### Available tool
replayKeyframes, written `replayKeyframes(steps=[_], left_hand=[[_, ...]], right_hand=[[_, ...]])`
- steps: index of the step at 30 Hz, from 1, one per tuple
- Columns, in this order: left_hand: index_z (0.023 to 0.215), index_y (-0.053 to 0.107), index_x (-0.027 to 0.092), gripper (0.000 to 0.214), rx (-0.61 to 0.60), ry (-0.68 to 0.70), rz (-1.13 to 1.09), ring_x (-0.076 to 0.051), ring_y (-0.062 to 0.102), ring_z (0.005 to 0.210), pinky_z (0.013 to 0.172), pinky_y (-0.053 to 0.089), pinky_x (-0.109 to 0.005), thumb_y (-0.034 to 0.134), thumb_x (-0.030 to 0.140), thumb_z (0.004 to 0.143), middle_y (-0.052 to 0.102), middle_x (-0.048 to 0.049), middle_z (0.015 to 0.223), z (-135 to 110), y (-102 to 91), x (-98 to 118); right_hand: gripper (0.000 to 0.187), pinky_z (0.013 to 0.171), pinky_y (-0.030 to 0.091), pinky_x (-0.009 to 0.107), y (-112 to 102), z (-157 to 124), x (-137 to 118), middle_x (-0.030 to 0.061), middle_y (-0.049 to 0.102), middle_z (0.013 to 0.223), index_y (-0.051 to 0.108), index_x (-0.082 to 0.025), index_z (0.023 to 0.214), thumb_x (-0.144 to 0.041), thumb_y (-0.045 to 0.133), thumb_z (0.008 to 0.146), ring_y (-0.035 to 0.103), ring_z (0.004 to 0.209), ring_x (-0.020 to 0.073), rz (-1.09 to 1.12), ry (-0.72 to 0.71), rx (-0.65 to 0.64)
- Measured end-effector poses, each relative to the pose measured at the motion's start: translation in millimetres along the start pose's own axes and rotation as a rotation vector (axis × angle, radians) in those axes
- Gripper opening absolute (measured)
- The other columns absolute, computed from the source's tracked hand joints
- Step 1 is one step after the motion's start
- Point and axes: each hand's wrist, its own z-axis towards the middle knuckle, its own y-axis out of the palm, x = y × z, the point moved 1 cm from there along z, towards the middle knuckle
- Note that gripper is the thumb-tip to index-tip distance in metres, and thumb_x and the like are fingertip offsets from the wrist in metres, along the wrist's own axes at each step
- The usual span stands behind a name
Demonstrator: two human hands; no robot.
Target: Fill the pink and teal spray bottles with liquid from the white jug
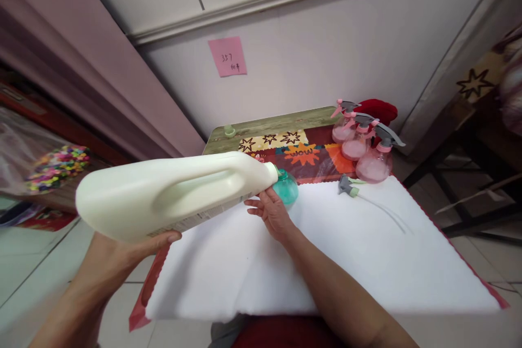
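Observation:
A large pale cream jug [122,190] with a moulded handle lies almost level, its spout at the mouth of a small round teal bottle [286,190] standing on the white cloth. My left hand [138,247] holds the jug from below near its base; the thumb shows and the other fingers are hidden behind it. Under the jug's neck is my right hand [272,211], fingertips against it close to the teal bottle, the lower fingers spread leftward. Whether it also touches the teal bottle I cannot tell. A grey and green spray head [348,187] with a clear tube lies to the right.
Several pink spray bottles [373,166] stand at the table's back right, beside something red [377,111]. A pale green cap [229,130] sits at the back left. White cloth [367,261] covers the table's front. A wall with a pink note [228,57] rises behind.

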Motion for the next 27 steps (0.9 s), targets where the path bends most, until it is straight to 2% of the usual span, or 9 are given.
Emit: replayKeyframes(steps=[7,20,27], left_hand=[[0.132,0.063,0.025,0.093,-0.018,0.007,-0.018,-0.035,0.066,0.12,0.104,0.054,-0.047,0.097,0.039,0.046,0.069,-0.0095,0.134,-1,-0.5,-3],[0.129,0.066,0.024,0.089,-0.01,0.04,0.028,-0.038,0.067,0.116,0.1,0.057,-0.05,0.096,0.04,0.046,0.072,-0.0104,0.13,0,0.2,7],[0.127,0.067,0.024,0.087,-0.006,0.037,0.061,-0.037,0.068,0.116,0.101,0.056,-0.048,0.095,0.042,0.047,0.073,-0.0096,0.128,-1,-0.6,8]], right_hand=[[0.056,0.07,0.058,0.026,0,0,0,0.0017,0.073,0.109,0.069,-0.029,0.118,-0.058,0.084,0.072,0.075,0.087,0.0167,0.006,0.005,-0.001],[0.055,0.069,0.058,0.026,0,0,-1,0.0021,0.072,0.108,0.068,-0.03,0.118,-0.058,0.083,0.074,0.075,0.087,0.0169,0.014,0.016,-0.009],[0.057,0.07,0.058,0.026,0,0,0,0.0016,0.073,0.107,0.068,-0.031,0.121,-0.06,0.082,0.074,0.075,0.087,0.0163,0.003,0.012,-0.019]])
